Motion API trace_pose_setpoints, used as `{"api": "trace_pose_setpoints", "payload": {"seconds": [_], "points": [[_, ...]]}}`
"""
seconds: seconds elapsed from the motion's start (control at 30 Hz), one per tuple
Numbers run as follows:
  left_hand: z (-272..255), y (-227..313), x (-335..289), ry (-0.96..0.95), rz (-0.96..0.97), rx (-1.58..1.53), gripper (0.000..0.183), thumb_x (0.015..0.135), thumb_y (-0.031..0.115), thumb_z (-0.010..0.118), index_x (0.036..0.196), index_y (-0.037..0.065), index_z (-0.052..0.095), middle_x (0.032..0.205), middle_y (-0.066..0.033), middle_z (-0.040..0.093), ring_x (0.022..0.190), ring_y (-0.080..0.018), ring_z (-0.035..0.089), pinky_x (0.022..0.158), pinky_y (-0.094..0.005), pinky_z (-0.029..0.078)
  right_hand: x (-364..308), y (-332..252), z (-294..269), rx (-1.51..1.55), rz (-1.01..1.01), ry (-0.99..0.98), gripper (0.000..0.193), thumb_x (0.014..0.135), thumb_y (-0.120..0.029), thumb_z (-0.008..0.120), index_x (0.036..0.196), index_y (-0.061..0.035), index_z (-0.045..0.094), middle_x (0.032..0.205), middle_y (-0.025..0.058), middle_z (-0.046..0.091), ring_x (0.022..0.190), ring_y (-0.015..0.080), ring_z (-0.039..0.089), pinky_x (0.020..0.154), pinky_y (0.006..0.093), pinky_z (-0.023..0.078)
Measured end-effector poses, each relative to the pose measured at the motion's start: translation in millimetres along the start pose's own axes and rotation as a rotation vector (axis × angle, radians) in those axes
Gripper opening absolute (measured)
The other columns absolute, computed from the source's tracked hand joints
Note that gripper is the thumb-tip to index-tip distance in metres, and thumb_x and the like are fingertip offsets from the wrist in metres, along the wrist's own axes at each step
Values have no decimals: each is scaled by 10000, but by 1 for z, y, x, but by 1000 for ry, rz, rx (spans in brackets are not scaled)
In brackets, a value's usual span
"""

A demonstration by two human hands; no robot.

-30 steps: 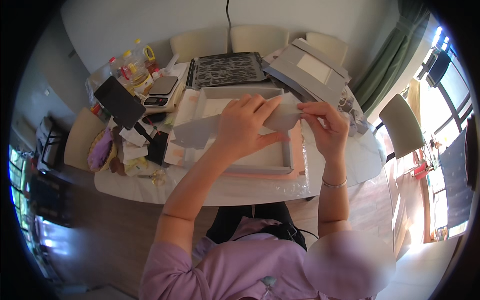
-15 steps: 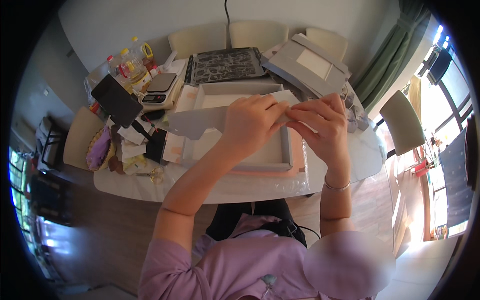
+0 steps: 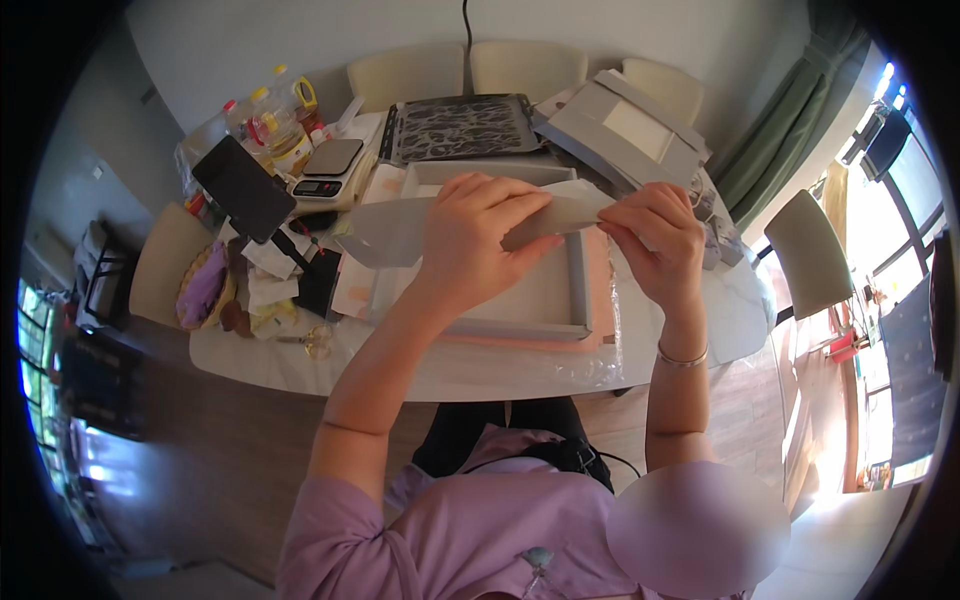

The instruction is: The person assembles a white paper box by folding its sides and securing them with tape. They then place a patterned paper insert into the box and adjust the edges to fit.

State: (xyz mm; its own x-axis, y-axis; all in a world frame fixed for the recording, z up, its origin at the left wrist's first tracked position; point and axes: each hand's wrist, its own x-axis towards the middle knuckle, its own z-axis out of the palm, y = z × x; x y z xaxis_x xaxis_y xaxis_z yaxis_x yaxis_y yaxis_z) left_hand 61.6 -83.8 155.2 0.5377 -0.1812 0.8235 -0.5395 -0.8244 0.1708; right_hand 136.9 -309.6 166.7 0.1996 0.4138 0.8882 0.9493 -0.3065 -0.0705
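Note:
A long grey-white sheet of thin card [image 3: 385, 232] is held up in the air between my two hands. My left hand [image 3: 472, 238] is closed around its middle, thumb in front and fingers over the top. At the sheet's right end, my right hand [image 3: 658, 240] pinches the edge between thumb and fingertips. Below the hands lies a shallow grey-white box tray [image 3: 515, 329] with raised walls, partly covered by my left hand and the sheet. Under the tray, pink card [image 3: 600, 300] and clear plastic wrap [image 3: 590, 372] show along the right and front.
Grey boxes [image 3: 615, 125] pile up at the back right, beside a black patterned tray [image 3: 460, 130]. Left stand a kitchen scale [image 3: 322, 170], bottles [image 3: 270, 125], a phone-like screen on a stand [image 3: 243, 188] and a basket with purple cloth [image 3: 205, 285]. Scissors [image 3: 316, 342] lie near the front edge.
My left hand has shifted left and my right hand slightly right, so the hands are farther apart. More of the card shows between them. The whole view has shifted a little.

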Motion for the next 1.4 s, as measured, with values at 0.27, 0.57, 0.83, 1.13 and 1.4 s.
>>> {"api": "trace_pose_setpoints", "payload": {"seconds": [0.27,0.57,0.83,1.13,1.4], "points": [[6,0,0,57,60,-1,469,685,176,901,1122,92,752,1055,-33,721,911,-240,662,798,-368,550,11,-26,3,-186,-62,-156,383,647,-88,844,1007,-122,719,1002,-21,696,885,206,655,825,382,501],[-25,-29,34,-582,-540,-463,398,840,10,741,1234,47,702,920,-64,737,842,-135,673,767,-292,531,0,-6,14,-203,-49,-184,403,675,-112,840,1060,-133,724,1096,-16,713,971,200,668,952,419,507],[-14,-42,51,-772,-558,-619,286,898,16,670,1184,11,675,891,-43,720,820,-99,651,726,-269,504,2,-3,22,-159,-47,-190,371,720,-200,861,1071,-157,746,1106,-33,718,1002,185,669,1062,494,453],[-7,-43,51,-771,-630,-826,345,936,41,651,1276,49,592,865,-21,707,799,-71,611,710,-248,477,1,-5,21,-196,-98,-165,342,719,-215,855,1037,-149,750,1073,-43,720,984,169,671,1042,468,462],[-17,-36,45,-741,-514,-762,503,814,36,759,1290,79,605,864,-19,709,800,-85,628,736,-277,499,4,-4,22,-186,-181,-134,325,697,-177,846,1000,-140,737,1020,-24,712,911,183,677,839,363,526]]}}
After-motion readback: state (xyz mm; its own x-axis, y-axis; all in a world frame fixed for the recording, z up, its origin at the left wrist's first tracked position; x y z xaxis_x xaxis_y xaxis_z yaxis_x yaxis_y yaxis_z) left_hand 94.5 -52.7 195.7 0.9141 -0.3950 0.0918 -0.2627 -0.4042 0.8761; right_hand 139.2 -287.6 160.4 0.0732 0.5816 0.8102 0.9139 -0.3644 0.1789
